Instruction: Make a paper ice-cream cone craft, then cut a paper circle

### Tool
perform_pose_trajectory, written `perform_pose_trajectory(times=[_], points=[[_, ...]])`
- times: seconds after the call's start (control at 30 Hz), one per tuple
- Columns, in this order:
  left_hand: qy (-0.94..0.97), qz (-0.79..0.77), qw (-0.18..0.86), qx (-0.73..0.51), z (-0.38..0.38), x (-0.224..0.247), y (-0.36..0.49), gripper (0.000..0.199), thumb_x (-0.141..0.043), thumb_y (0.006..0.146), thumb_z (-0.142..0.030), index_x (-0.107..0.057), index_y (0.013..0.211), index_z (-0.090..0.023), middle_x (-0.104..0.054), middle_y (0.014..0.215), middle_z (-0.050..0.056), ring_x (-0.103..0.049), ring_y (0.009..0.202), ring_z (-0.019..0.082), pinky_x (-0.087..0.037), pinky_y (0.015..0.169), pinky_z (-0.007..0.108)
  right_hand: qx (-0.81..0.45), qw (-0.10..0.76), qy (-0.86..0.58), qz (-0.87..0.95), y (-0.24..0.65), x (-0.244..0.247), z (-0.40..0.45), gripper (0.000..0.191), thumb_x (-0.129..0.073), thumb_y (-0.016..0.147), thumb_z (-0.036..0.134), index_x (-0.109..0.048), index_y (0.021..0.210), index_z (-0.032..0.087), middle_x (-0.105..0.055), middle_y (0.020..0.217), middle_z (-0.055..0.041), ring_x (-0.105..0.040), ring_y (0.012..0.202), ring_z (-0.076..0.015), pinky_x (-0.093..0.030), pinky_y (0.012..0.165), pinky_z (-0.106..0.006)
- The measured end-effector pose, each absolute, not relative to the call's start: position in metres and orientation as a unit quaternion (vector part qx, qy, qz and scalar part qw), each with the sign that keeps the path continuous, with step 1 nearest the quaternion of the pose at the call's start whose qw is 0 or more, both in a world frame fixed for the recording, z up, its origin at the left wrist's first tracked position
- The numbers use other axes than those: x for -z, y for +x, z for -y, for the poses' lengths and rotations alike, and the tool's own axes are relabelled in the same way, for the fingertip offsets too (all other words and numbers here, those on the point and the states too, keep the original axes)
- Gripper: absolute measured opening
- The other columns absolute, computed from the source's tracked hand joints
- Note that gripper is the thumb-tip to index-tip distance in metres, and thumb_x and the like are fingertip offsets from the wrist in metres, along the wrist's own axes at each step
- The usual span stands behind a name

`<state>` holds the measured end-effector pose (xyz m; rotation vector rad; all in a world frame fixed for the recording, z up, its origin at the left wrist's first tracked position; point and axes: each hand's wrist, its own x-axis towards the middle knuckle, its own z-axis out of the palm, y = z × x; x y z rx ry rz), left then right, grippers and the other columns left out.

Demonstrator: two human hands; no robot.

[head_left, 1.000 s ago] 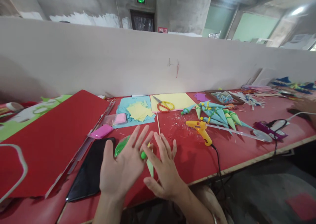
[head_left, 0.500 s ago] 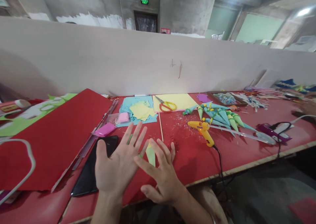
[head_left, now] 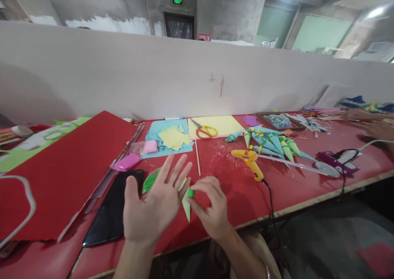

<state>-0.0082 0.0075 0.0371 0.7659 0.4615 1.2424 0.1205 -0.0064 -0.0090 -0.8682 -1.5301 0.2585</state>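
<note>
1. Right hand [head_left: 214, 209]: thumb and index finger pinch a small green ball [head_left: 191, 193], held between the two hands. Its other fingers are curled in.
2. Left hand [head_left: 154, 205]: palm turned up, fingers spread, thumb out to the side. No grip. (Whether its little finger touches the ball, the observer cannot tell.)
3. Just beyond the ball: a pale green cone [head_left: 186, 209], point toward the person, upper part partly covered by the left hand's fingers. A green packet [head_left: 149, 183] shows behind the same hand.
4. Left of the hands: a black phone [head_left: 112, 207] lies flat on the red table [head_left: 246, 201], a bright pink packet [head_left: 127, 163] near its far end. A large red sheet [head_left: 76, 176] slants across the table's left side.
5. Ahead: a thin stick [head_left: 198, 158]; yellow paper scraps [head_left: 174, 138] heaped over a blue sheet [head_left: 154, 154]; scissors [head_left: 207, 132] with red and yellow handles, lying partly on a yellow sheet [head_left: 229, 125].
6. Right: a yellow glue gun [head_left: 250, 162], cord trailing off the table edge; just behind it, a pile of blue and green cones [head_left: 275, 143]. A shallow tray [head_left: 298, 126] of small pieces stands beyond.
7. Far right: a purple device [head_left: 328, 162] and, near the table's end, another person's hand [head_left: 383, 131], blurred.
</note>
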Motion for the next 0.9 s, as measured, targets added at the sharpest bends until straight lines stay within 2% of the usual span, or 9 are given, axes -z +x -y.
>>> perform_pose_trajectory(times=[0.07,0.13,0.23,0.3,0.43,0.6,0.67,0.77,0.9], points=[[0.419,-0.327,0.630,-0.567,-0.012,-0.036,-0.013,0.079,-0.023,0.073,-0.072,-0.031,0.135,-0.023,-0.054,0.123,0.008,-0.054,0.105,0.023,-0.041,0.088,0.036,-0.179,0.650,-0.389,0.627,0.123,0.010,0.004,0.009,-0.058,0.079,0.023,-0.057,0.088,0.022,-0.061,0.080,-0.0021,-0.057,0.077,-0.0152,-0.046,0.070,-0.028],[0.525,-0.470,0.472,-0.529,-0.017,-0.033,-0.017,0.078,-0.030,0.074,-0.067,-0.025,0.137,-0.021,-0.060,0.108,0.009,-0.059,0.088,0.022,-0.044,0.079,0.036,-0.233,0.663,-0.410,0.582,0.125,0.011,0.002,0.010,-0.057,0.079,0.022,-0.057,0.088,0.021,-0.061,0.080,-0.0023,-0.057,0.076,-0.0149,-0.047,0.069,-0.028],[0.655,-0.637,0.214,-0.344,-0.017,-0.026,-0.014,0.077,-0.037,0.078,-0.059,-0.018,0.139,-0.017,-0.063,0.088,0.006,-0.060,0.075,0.023,-0.042,0.064,0.033,-0.288,0.683,-0.430,0.515,0.126,0.012,-0.001,0.011,-0.059,0.076,0.022,-0.057,0.086,0.019,-0.061,0.079,-0.0021,-0.058,0.077,-0.0147,-0.048,0.072,-0.028],[0.690,-0.683,0.130,-0.202,-0.015,-0.021,-0.007,0.075,-0.038,0.080,-0.054,-0.016,0.139,-0.014,-0.064,0.081,0.006,-0.062,0.068,0.024,-0.039,0.055,0.031,-0.317,0.699,-0.425,0.481,0.126,0.012,-0.002,0.013,-0.062,0.074,0.022,-0.056,0.085,0.019,-0.060,0.078,-0.0014,-0.058,0.076,-0.0142,-0.049,0.071,-0.027],[0.711,-0.694,0.085,-0.068,-0.013,-0.012,0.004,0.072,-0.047,0.080,-0.043,-0.017,0.139,-0.015,-0.068,0.088,0.010,-0.065,0.076,0.026,-0.037,0.052,0.028,-0.332,0.710,-0.413,0.463,0.125,0.013,-0.004,0.014,-0.063,0.073,0.020,-0.055,0.085,0.019,-0.058,0.077,-0.0004,-0.058,0.075,-0.0129,-0.049,0.071,-0.026],[0.733,-0.671,0.091,-0.065,-0.017,-0.006,0.003,0.071,-0.050,0.080,-0.032,-0.015,0.140,-0.018,-0.065,0.103,0.011,-0.064,0.087,0.023,-0.040,0.059,0.026,-0.305,0.707,-0.427,0.473,0.127,0.018,-0.005,0.020,-0.056,0.079,0.020,-0.055,0.099,0.021,-0.060,0.091,-0.0028,-0.058,0.084,-0.0130,-0.048,0.077,-0.027],[0.741,-0.660,0.101,-0.074,-0.018,-0.006,0.001,0.068,-0.049,0.081,-0.028,-0.016,0.139,-0.018,-0.065,0.104,0.011,-0.063,0.089,0.023,-0.041,0.060,0.026,-0.296,0.697,-0.430,0.491,0.128,0.019,-0.006,0.017,-0.054,0.081,0.020,-0.058,0.097,0.022,-0.061,0.092,-0.0031,-0.058,0.085,-0.0135,-0.048,0.078,-0.027],[0.739,-0.656,0.122,-0.091,-0.021,-0.006,-0.003,0.056,-0.045,0.082,-0.024,-0.028,0.135,-0.020,-0.065,0.104,0.009,-0.063,0.091,0.024,-0.040,0.060,0.027,-0.291,0.686,-0.430,0.510,0.128,0.019,-0.007,0.012,-0.053,0.082,0.020,-0.061,0.091,0.021,-0.061,0.088,-0.0029,-0.059,0.084,-0.0138,-0.048,0.078,-0.027],[0.753,-0.630,0.150,-0.118,-0.024,-0.009,-0.011,0.036,-0.036,0.083,-0.018,-0.048,0.117,-0.020,-0.066,0.096,0.008,-0.063,0.084,0.022,-0.039,0.058,0.026,-0.323,0.692,-0.427,0.484,0.129,0.019,-0.009,0.014,-0.055,0.081,0.023,-0.060,0.094,0.021,-0.061,0.092,-0.0045,-0.061,0.085,-0.0150,-0.050,0.078,-0.029]])
